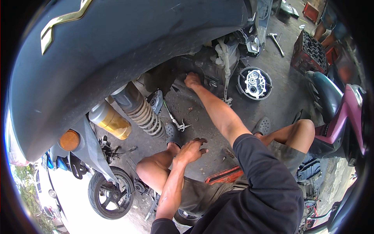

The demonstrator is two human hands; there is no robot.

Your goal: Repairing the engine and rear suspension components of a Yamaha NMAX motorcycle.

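Note:
My right hand (193, 80) reaches far forward under the dark scooter body (128, 46). Its fingers are curled closed against the shadowed underside; what they hold, if anything, is hidden. My left hand (191, 151) hovers above my left knee, fingers apart and loosely bent, with nothing in it. Left of the right hand stand a coil-spring shock absorber (144, 113) and a gold-and-grey cylinder (111, 121). To its right, a dirty grey metal arm (224, 64) runs down from the scooter. Farther right, a black round basin (240, 89) holds a silver engine cover (255, 84).
A loose wheel (111, 193) lies at the lower left. A red tool tray (224, 174) is between my legs. A hammer-like tool (277, 43) and a bottle crate (309, 52) are at the far right, near a pink scooter panel (346, 117). A person sits beyond the crate.

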